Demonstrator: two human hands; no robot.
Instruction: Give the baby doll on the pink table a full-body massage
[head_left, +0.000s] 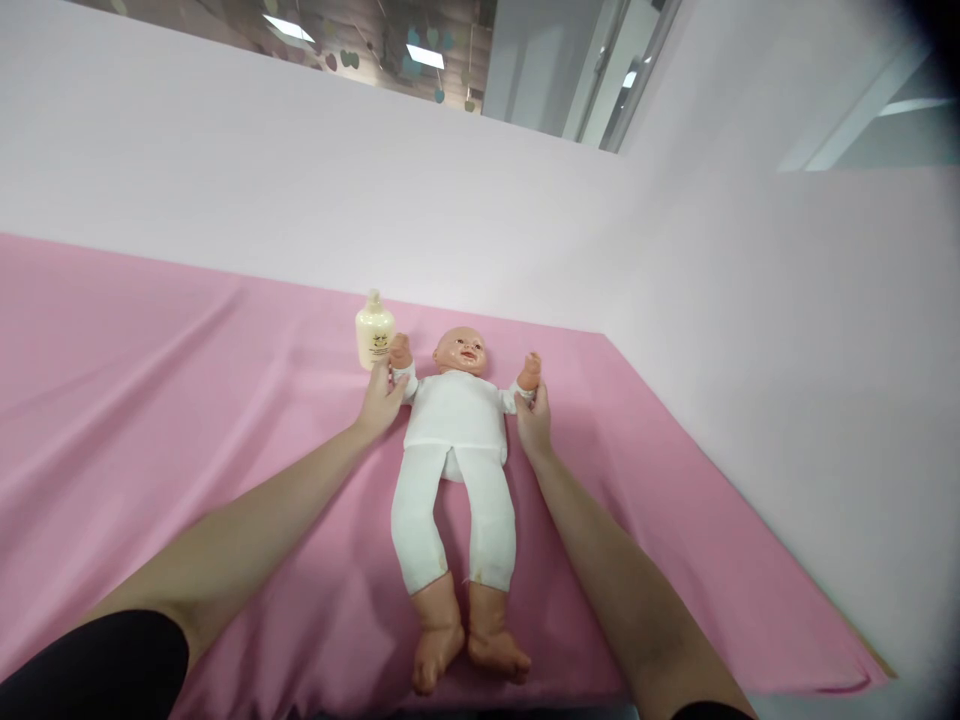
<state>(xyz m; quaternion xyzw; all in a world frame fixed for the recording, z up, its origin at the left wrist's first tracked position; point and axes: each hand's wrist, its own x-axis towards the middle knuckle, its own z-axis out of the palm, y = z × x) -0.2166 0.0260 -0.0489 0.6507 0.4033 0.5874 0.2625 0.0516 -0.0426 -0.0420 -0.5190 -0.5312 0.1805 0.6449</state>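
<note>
A baby doll (456, 415) with a white cloth body lies on its back, its head toward the wall and its bare feet toward me. Both of its arms are bent upward at its sides. My left hand (381, 398) is closed around the doll's forearm on the left, near the wrist. On the other side, my right hand (535, 415) grips the doll's other forearm just below its hand. Close beside my left fingers stands a cream-coloured pump bottle (373, 335) with a small printed face on its front.
A pink sheet (300, 420) with soft folds covers the table. White walls (337, 190) rise behind it and along its right side. Above the back wall, a window (390, 50) shows ceiling lights and hanging decorations.
</note>
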